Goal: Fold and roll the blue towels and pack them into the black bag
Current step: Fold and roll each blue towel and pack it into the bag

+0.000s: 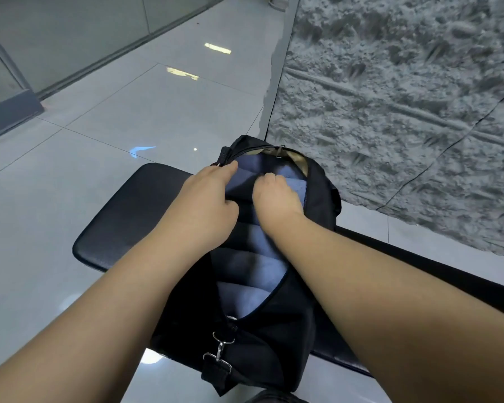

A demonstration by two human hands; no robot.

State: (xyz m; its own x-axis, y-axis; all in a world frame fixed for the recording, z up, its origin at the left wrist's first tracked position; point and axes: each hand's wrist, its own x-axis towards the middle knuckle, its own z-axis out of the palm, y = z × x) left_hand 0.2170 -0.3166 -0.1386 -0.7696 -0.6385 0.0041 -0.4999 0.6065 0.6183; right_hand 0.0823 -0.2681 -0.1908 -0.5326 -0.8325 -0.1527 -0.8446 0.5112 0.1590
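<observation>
While our bag (274, 338) lies lengthwise on the black bench (120, 216), its top zip stands open from the near end to the far end, and we see the blue towels (245, 266) packed inside as a row of rolls running the length of the opening. Our left hand (207, 199) sits at the left rim of the opening, the forefinger stretched toward the far edge of the bag and the thumb tucked down against the towels; whether it pinches the rim or only presses there, we cannot tell. Our right hand (275, 193) is in the opening just beside it, fingers curled down into the farthest towel, with the fingertips hidden in the cloth. Both hands are close together, almost touching, over the far half of the bag. At the near end a strap (216, 370) hangs from a metal clip (220, 349). Around the bench lies a pale tiled floor (70, 141), and a rough grey wall (405, 112) rises on the right.
</observation>
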